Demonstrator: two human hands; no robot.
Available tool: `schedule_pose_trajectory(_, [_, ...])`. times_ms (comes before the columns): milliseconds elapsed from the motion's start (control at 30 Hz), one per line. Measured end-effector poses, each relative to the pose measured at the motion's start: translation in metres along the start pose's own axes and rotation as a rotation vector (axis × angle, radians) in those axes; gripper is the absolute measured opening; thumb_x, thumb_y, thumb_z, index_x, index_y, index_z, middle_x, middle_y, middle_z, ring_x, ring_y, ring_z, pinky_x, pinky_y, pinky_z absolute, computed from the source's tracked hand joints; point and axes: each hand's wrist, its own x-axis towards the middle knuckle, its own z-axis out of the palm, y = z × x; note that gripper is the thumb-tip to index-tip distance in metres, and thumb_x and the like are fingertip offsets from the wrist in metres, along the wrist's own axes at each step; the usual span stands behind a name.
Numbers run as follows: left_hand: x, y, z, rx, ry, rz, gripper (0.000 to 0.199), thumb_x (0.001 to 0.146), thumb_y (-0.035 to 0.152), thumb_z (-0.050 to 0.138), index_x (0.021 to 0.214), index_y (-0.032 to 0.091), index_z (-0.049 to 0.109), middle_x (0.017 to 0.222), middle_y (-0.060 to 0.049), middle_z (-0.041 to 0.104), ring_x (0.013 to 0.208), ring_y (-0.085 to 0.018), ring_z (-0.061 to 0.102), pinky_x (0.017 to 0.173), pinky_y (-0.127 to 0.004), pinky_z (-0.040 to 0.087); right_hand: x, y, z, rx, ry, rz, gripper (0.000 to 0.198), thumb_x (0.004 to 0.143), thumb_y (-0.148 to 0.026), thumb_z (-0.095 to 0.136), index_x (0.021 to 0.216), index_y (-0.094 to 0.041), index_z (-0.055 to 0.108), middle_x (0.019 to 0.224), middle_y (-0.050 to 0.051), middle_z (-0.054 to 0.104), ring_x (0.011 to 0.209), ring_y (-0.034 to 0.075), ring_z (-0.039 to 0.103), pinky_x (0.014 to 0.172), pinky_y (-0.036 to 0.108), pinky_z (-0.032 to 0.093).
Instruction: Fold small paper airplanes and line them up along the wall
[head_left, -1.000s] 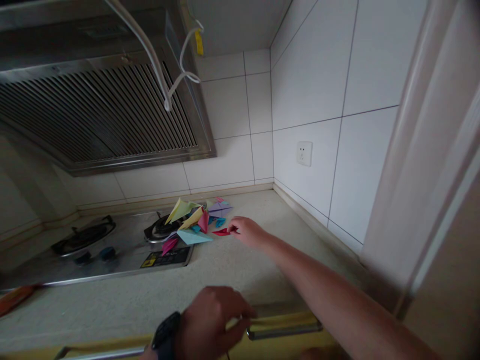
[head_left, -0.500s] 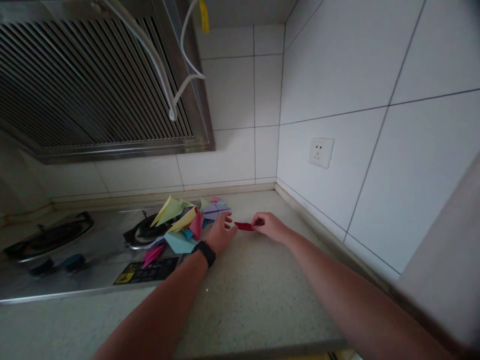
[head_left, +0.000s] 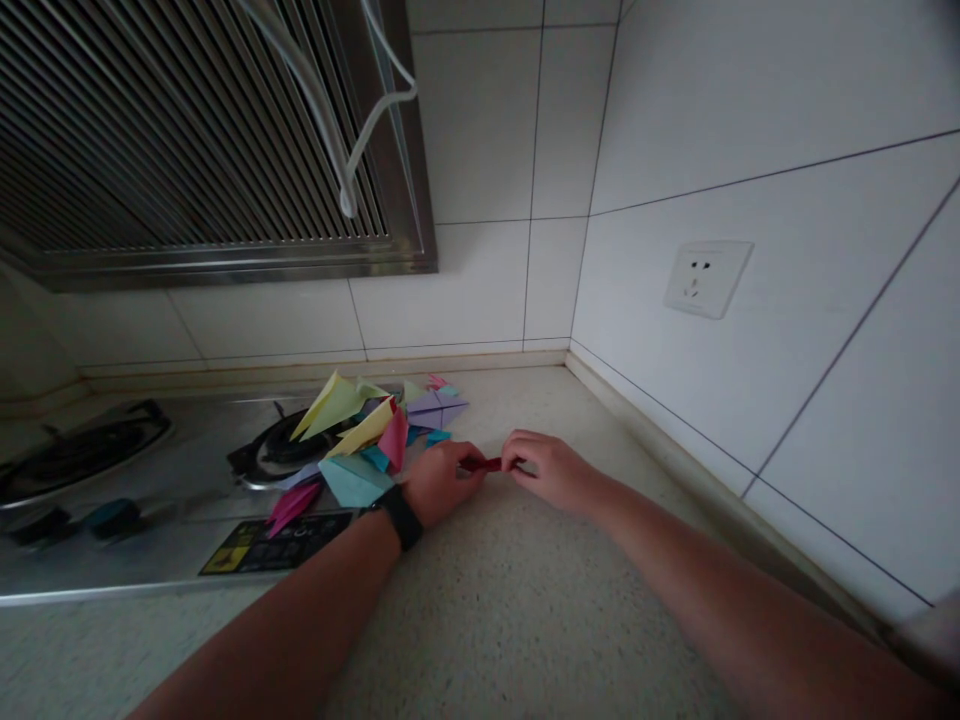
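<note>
- The left hand (head_left: 441, 480) is nearly closed, with its thumb and fingers pinching one end of a small red paper (head_left: 492, 464).
- The right hand (head_left: 553, 470) is curled too, and its fingertips pinch the other end.
- The red paper is between the two hands, at the bench (head_left: 532, 600); I cannot tell if it touches the top.
- A black watch (head_left: 403, 516) is on the left wrist.
- Just beside the left hand is a light blue folded paper (head_left: 352, 480).
- A purple folded paper (head_left: 435, 408) is behind that hand.
- A bright pink folded paper (head_left: 294, 507) lies on the stove (head_left: 169, 540).
</note>
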Motion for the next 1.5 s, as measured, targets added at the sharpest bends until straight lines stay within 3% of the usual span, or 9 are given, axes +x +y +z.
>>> schedule_pose_trajectory(133, [-0.005, 0.005, -0.002, 0.003, 0.070, 0.009, 0.013, 0.079, 0.022, 0.061, 0.089, 0.019, 0.070, 0.082, -0.003, 0.071, 0.074, -0.015, 0.063, 0.068, -0.025, 0.046, -0.006, 0.002, 0.006, 0.157, 0.130, 0.138, 0.037, 0.076, -0.019, 0.067, 0.110, -0.021, 0.052, 0.100, 0.005, 0.058, 0.081, 0.013, 0.059, 0.070, 0.025, 0.049])
schedule_pose_trajectory(300, [-0.010, 0.012, -0.003, 0.005, 0.033, 0.062, 0.016, 0.081, 0.025, 0.060, 0.092, 0.020, 0.070, 0.086, -0.002, 0.071, 0.077, -0.016, 0.063, 0.070, -0.026, 0.046, -0.009, 0.004, 0.005, 0.290, -0.047, 0.278, 0.038, 0.084, -0.032, 0.061, 0.120, -0.022, 0.052, 0.095, 0.005, 0.065, 0.072, 0.012, 0.062, 0.065, 0.025, 0.049])
schedule_pose_trajectory(533, [-0.015, 0.014, -0.002, 0.019, 0.013, -0.012, 0.024, 0.086, 0.039, 0.056, 0.098, 0.024, 0.071, 0.079, -0.002, 0.071, 0.067, -0.015, 0.062, 0.060, -0.024, 0.042, -0.008, -0.007, 0.000, 0.184, -0.091, 0.233, 0.017, 0.084, -0.027, 0.061, 0.099, -0.020, 0.066, 0.084, 0.002, 0.070, 0.076, 0.014, 0.064, 0.072, 0.027, 0.049])
schedule_pose_trajectory(833, [-0.014, 0.013, 0.004, -0.244, -0.030, -0.108, 0.025, 0.086, 0.037, 0.056, 0.097, 0.021, 0.070, 0.073, 0.000, 0.069, 0.058, -0.012, 0.063, 0.054, -0.022, 0.043, -0.008, -0.007, 0.002, 0.422, -0.076, 0.338, 0.018, 0.087, -0.031, 0.058, 0.093, -0.017, 0.067, 0.083, 0.005, 0.072, 0.070, 0.013, 0.066, 0.065, 0.026, 0.054])
schedule_pose_trajectory(1367, [-0.014, 0.016, 0.002, -0.333, -0.098, -0.144, 0.027, 0.087, 0.038, 0.052, 0.095, 0.019, 0.070, 0.083, -0.002, 0.072, 0.051, -0.009, 0.055, 0.047, -0.020, 0.040, -0.010, -0.012, -0.001, 0.564, -0.146, 0.395, 0.022, 0.086, -0.038, 0.059, 0.085, -0.016, 0.061, 0.077, 0.004, 0.070, 0.061, 0.013, 0.068, 0.058, 0.025, 0.055])
schedule_pose_trajectory(1500, [-0.013, 0.020, 0.000, -0.296, -0.081, -0.086, 0.024, 0.087, 0.035, 0.053, 0.093, 0.019, 0.071, 0.080, -0.002, 0.072, 0.059, -0.011, 0.058, 0.054, -0.021, 0.042, -0.010, -0.013, -0.003, 0.584, -0.155, 0.408, 0.023, 0.086, -0.039, 0.060, 0.083, -0.016, 0.059, 0.075, 0.003, 0.069, 0.061, 0.013, 0.068, 0.056, 0.025, 0.055])
